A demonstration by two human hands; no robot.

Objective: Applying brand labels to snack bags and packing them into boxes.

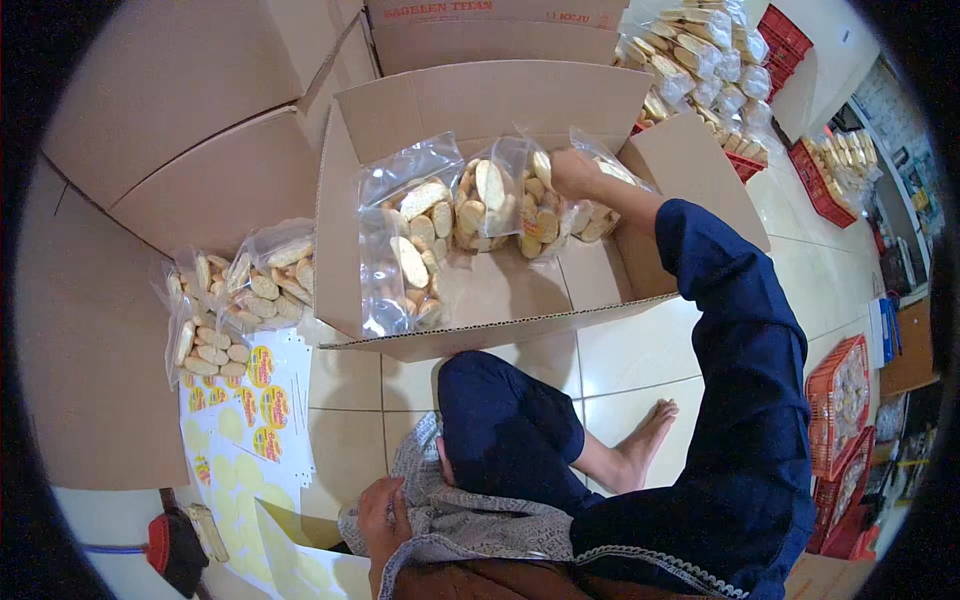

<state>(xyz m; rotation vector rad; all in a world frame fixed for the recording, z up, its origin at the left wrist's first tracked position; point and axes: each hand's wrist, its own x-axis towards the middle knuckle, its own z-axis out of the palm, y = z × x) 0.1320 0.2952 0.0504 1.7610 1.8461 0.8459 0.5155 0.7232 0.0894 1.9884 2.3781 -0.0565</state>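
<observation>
An open cardboard box stands before me on the floor, with several clear plastic bags of sliced dry bread inside, most along its far side. Inside the box, at the right, my right hand is at the top of a bag, its fingers partly hidden; whether they grip the plastic I cannot tell. Near my lap my left hand rests with curled fingers against a grey printed cloth. Sheets of round yellow and red stickers lie on the floor at the left, beside more bread bags.
Large cardboard boxes rise at the left and behind the open box. At the upper right, bagged bread is piled over red plastic crates. More red crates stand at the right. My bare foot is on the tiles near the box.
</observation>
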